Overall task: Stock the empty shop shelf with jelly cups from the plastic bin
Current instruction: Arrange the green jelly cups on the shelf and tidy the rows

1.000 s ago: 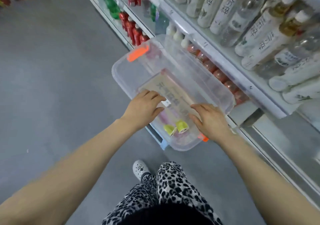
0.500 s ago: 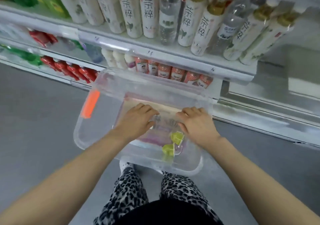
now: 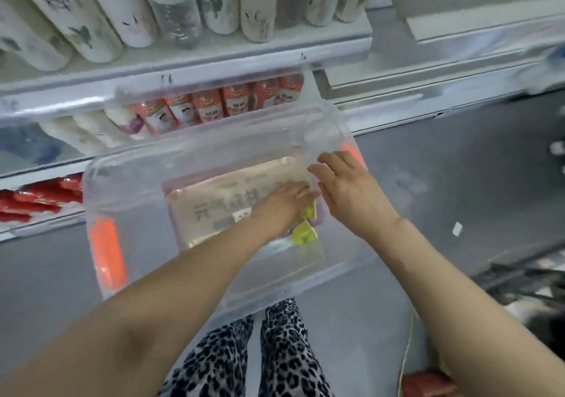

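L hand in plastic bin by jelly cups, R hand alongside.

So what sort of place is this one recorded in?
Most likely a small grocery or convenience shop aisle: white tiered shelves carry rows of labelled drink bottles, smaller red-labelled bottles stand on the shelf below, and a clear plastic bin is in front of them.

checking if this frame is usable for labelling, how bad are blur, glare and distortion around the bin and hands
Head view: motion blur smears the left hand and jelly cups, so its grip is unreadable; the right hand is sharper, fingers spread. Head view: the bin walls look hazy with soft glare; wide-angle distortion fans the bottles outward.
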